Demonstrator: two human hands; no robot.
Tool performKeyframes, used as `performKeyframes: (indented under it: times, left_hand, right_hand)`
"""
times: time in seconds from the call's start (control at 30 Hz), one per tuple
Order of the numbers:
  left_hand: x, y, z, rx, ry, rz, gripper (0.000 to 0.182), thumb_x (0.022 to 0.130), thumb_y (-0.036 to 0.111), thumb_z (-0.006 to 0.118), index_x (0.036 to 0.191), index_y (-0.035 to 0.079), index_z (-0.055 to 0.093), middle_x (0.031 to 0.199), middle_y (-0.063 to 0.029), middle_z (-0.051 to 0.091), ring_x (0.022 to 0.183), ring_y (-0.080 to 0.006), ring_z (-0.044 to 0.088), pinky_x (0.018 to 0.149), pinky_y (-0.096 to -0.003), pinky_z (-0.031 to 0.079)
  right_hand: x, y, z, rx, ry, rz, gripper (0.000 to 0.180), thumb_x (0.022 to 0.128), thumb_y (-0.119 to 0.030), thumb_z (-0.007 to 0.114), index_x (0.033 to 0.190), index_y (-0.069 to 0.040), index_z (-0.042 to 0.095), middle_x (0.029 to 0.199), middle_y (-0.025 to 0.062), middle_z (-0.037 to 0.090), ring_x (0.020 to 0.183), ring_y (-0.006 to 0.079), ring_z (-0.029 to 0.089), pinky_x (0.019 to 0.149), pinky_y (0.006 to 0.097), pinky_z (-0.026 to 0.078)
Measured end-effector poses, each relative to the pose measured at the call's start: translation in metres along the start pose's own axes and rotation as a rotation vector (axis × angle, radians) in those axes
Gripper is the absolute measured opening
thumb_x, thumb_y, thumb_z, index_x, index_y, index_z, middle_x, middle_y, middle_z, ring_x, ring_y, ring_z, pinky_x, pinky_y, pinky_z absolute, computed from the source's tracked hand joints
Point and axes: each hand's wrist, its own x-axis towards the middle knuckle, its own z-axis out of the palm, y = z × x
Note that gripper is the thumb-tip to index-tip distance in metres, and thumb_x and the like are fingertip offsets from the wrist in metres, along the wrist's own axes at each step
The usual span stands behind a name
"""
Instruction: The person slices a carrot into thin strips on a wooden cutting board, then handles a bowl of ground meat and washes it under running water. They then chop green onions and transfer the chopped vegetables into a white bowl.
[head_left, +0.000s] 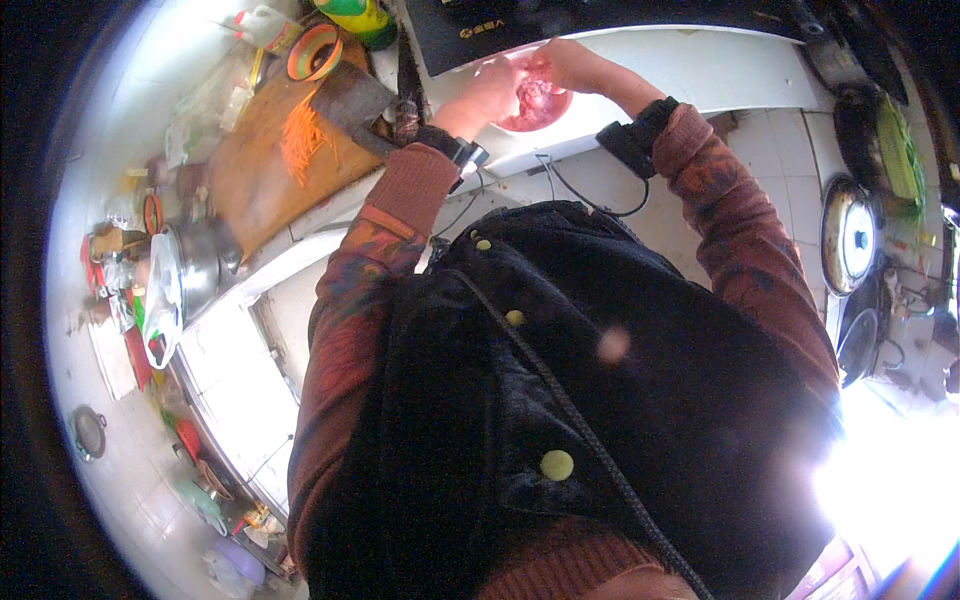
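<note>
Near the top centre of the head view, a round bowl (561, 112) holds wet, pinkish-red raw meat (534, 96). My left hand (491, 90) is at the bowl's left side, its fingers bent at the rim and the meat. Over the bowl's upper right edge, my right hand (574, 66) has its fingers down at the meat. Glare and the bent fingers hide the fingertips, so whether either hand grips the bowl or the meat cannot be told. Dark straps go round both wrists.
To the left, a wooden cutting board (262, 180) bears shredded carrot (302, 139), a cleaver (352, 97) and an orange-and-green bowl (315, 52). A black cooktop (525, 22) lies beyond my hands. A steel pot (196, 270) stands at the left; a pan lid (851, 236) is at the right.
</note>
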Motion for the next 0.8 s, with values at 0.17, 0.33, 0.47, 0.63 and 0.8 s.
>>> performKeyframes:
  times: [0.17,0.33,0.47,0.63,0.8]
  left_hand:
    - [0.008,0.007,0.044,-0.011,0.166,0.081,0.024,0.079,0.014,0.055,0.101,0.008,0.063,0.107,-0.0232,0.057,0.106,-0.0314,0.054,0.094,-0.0404,0.040]
    - [0.013,0.004,0.022,-0.284,0.150,-0.070,0.020,0.078,0.013,0.054,0.092,0.007,0.067,0.083,-0.0196,0.064,0.082,-0.0336,0.062,0.076,-0.0404,0.049]
    - [0.008,0.006,-0.006,-0.275,0.095,-0.099,0.036,0.075,0.002,0.053,0.108,0.010,0.063,0.091,-0.0191,0.065,0.083,-0.0323,0.063,0.076,-0.0394,0.048]
    - [0.003,0.008,-0.019,-0.487,0.112,-0.128,0.030,0.075,0.002,0.054,0.103,0.007,0.063,0.089,-0.0174,0.065,0.081,-0.0302,0.063,0.075,-0.0353,0.048]
    - [-0.006,0.001,-0.026,-0.475,0.182,-0.160,0.028,0.077,0.001,0.052,0.103,0.006,0.062,0.092,-0.0164,0.065,0.086,-0.0294,0.063,0.077,-0.0346,0.048]
  right_hand:
    - [-0.009,0.002,0.005,-0.047,0.081,0.034,0.019,0.071,-0.006,0.061,0.088,-0.007,0.069,0.080,0.0158,0.066,0.074,0.0289,0.065,0.069,0.0365,0.051]
    - [-0.014,0.008,0.012,0.019,0.137,0.066,0.019,0.072,-0.011,0.063,0.090,-0.009,0.069,0.080,0.0172,0.065,0.074,0.0313,0.064,0.071,0.0383,0.051]
    - [-0.013,0.011,0.021,-0.015,0.126,0.061,0.023,0.074,-0.012,0.062,0.097,-0.011,0.067,0.084,0.0176,0.065,0.079,0.0326,0.064,0.073,0.0394,0.051]
    - [-0.003,0.000,0.030,0.043,0.087,0.118,0.024,0.070,-0.015,0.066,0.091,-0.005,0.067,0.091,0.0167,0.065,0.085,0.0325,0.064,0.077,0.0397,0.051]
    - [-0.001,0.003,0.010,-0.112,0.004,0.122,0.024,0.072,-0.015,0.065,0.095,-0.008,0.067,0.086,0.0164,0.066,0.081,0.0339,0.063,0.074,0.0411,0.050]
